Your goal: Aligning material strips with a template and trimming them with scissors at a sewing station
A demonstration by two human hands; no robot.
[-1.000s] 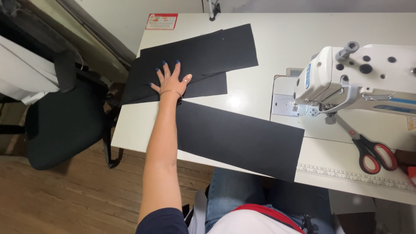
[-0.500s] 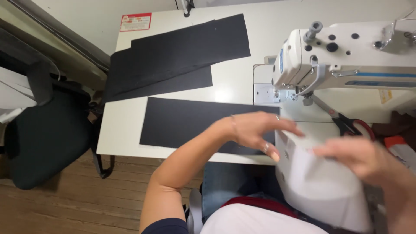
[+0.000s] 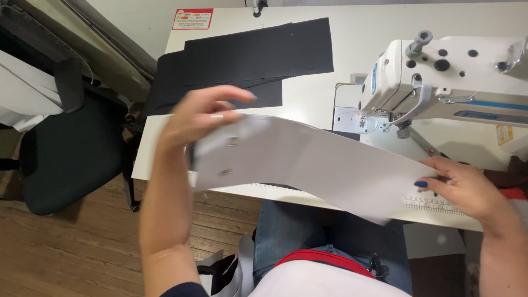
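Two hands are up over the front edge of the white sewing table (image 3: 308,107), and between them stretches a long white strip of material (image 3: 313,165), held clear of the tabletop and sloping down from left to right. The left hand (image 3: 201,118) pinches the strip's left end, thumb on top and fingers curled around the edge, right by two small metal snaps (image 3: 230,157) set into the white piece. The right hand (image 3: 467,190) grips the far end, fingers closed on the lower right corner, a blue-painted nail showing at the strip's edge, just above a ruler scale (image 3: 434,204) fixed along the table's front lip.

Behind the strip, black fabric panels (image 3: 258,52) lie flat and overlapped across the table's back left part, well apart from both hands. A white industrial sewing machine (image 3: 451,77) stands at the right, its needle area just beyond the strip's upper edge. A dark office chair (image 3: 66,159) sits to the left on the wooden floor (image 3: 71,247). Blue jeans (image 3: 297,231) show below the table, at the person's lap.
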